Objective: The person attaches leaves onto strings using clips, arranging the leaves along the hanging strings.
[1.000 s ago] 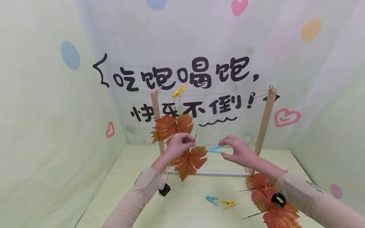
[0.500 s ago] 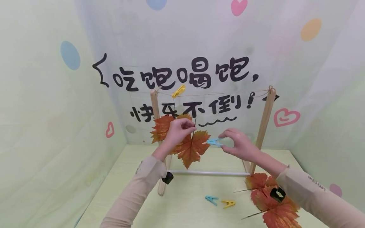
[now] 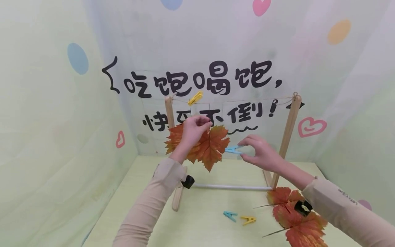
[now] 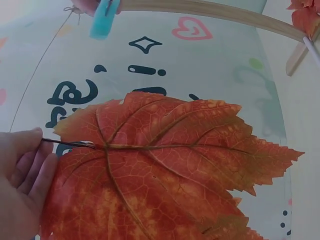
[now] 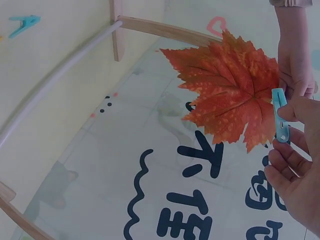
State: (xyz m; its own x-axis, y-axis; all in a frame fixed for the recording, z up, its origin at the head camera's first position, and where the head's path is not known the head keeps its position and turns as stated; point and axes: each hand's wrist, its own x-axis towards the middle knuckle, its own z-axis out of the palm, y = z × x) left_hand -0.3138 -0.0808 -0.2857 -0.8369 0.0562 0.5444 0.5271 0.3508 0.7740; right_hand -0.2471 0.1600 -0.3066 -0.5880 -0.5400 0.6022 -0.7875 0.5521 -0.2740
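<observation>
My left hand (image 3: 195,129) pinches the dark stem of an orange-red maple leaf (image 3: 213,145), which hangs blade down just below the string (image 3: 237,101). The stem's tip reaches up to about the string's height. In the left wrist view the leaf (image 4: 150,155) fills the middle, its stem between thumb and fingers. My right hand (image 3: 262,154) holds a light blue clothespin (image 3: 233,150) between thumb and fingers, at the leaf's right edge in the head view. A yellow clothespin (image 3: 195,98) sits on the string, with another leaf (image 3: 174,139) hanging under it, partly hidden by my left hand and the held leaf.
Wooden posts (image 3: 290,137) carry the string, with a white rod (image 3: 231,187) low between them. On the table (image 3: 210,223) lie a blue clothespin (image 3: 230,215) and a yellow clothespin (image 3: 248,220). Several loose maple leaves (image 3: 303,228) lie at the right, under my right forearm.
My left hand has raised the leaf toward the string, in front of the hanging leaf. My right hand has risen slightly with the blue clothespin.
</observation>
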